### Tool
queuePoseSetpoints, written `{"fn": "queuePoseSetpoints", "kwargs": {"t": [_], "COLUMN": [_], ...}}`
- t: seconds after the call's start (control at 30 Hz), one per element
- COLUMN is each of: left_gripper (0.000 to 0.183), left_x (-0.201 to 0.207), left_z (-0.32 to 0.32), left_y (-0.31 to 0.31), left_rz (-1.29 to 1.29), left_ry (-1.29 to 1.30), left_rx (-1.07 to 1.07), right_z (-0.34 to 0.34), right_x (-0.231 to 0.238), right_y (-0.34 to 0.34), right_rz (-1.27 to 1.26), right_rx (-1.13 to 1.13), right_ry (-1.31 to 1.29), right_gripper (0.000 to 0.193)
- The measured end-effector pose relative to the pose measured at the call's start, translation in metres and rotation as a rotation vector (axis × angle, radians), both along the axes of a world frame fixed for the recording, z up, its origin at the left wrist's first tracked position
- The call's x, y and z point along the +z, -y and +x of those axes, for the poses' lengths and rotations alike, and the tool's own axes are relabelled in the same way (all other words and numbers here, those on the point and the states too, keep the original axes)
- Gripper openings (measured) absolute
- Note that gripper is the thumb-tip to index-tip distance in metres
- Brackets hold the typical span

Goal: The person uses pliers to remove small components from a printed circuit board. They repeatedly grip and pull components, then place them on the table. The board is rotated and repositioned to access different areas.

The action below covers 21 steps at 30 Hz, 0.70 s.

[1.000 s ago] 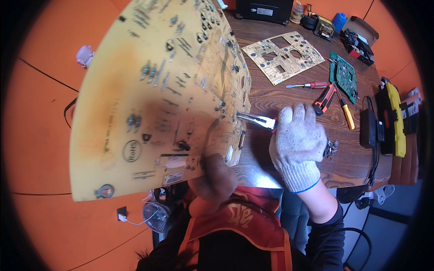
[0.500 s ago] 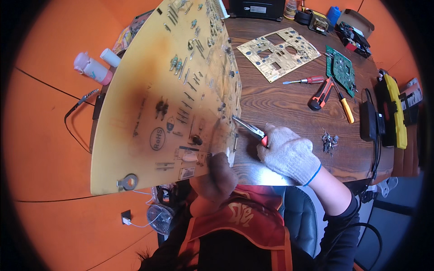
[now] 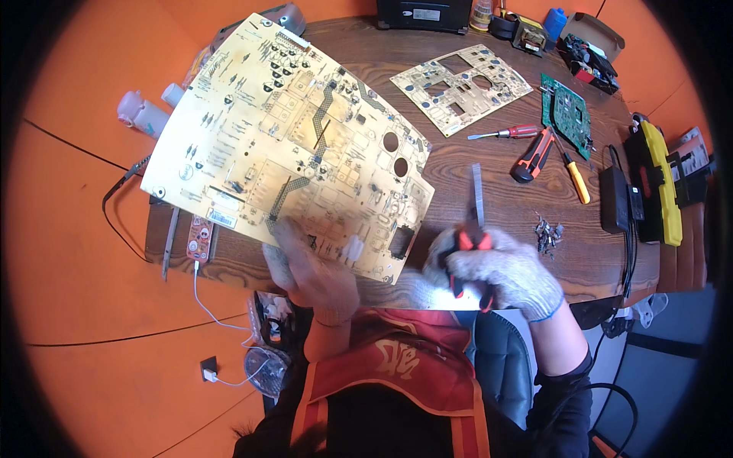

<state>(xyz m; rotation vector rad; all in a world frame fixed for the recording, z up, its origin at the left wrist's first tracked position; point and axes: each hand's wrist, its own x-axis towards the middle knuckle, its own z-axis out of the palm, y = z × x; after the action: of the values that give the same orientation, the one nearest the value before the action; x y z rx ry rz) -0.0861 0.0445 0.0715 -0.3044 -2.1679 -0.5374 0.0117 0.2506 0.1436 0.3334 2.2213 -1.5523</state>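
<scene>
A large yellow circuit board (image 3: 229,137) is held tilted above the left part of the table. My left hand (image 3: 324,282), in a light work glove, grips its lower edge, with the thumb on the board's face. The board has several small parts, dark printed tracks and two round holes. To the right of it, my gloved right hand (image 3: 508,271) is closed round the red-and-black handles of a pair of pliers (image 3: 477,195). Their long metal jaws point away from me, apart from the board. Motion blurs the pliers and the right fingers somewhat.
Behind lie a smaller yellow board (image 3: 500,84) and a green circuit board (image 3: 569,118). A red screwdriver (image 3: 515,132), an orange-black utility knife (image 3: 533,156) and a yellow-handled screwdriver (image 3: 578,179) lie nearby. Removed component scraps (image 3: 547,233) form a small pile. A black adapter (image 3: 613,202) lies at right.
The large board has swung from steeply raised and close to lower and flatter, farther from me. The pliers have come away from its edge and turned upward. My left hand has shifted left.
</scene>
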Motion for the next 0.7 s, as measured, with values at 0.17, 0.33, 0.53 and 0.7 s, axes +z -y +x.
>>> {"fn": "queuePoseSetpoints", "kwargs": {"t": [0.17, 0.33, 0.53, 0.7], "left_gripper": [0.054, 0.05, 0.064, 0.062], "left_x": [0.022, 0.047, 0.062, 0.065], "left_z": [-0.007, -0.008, -0.004, -0.004], "left_y": [-0.01, -0.008, -0.022, -0.027], "left_rz": [1.373, 1.555, 1.592, 1.576], "left_ry": [0.565, 0.782, 0.8, 0.771], "left_rx": [-0.322, -0.339, 0.039, -0.092], "right_z": [0.011, 0.005, 0.003, 0.016], "right_x": [0.001, -0.008, -0.048, -0.069], "right_y": [-0.018, -0.023, -0.022, -0.013], "right_rz": [-0.005, 0.025, -0.181, -0.219], "right_rx": [-0.467, -0.549, -0.63, -0.613], "right_ry": [-0.098, -0.163, -0.185, -0.25], "right_gripper": [0.027, 0.022, 0.017, 0.023]}}
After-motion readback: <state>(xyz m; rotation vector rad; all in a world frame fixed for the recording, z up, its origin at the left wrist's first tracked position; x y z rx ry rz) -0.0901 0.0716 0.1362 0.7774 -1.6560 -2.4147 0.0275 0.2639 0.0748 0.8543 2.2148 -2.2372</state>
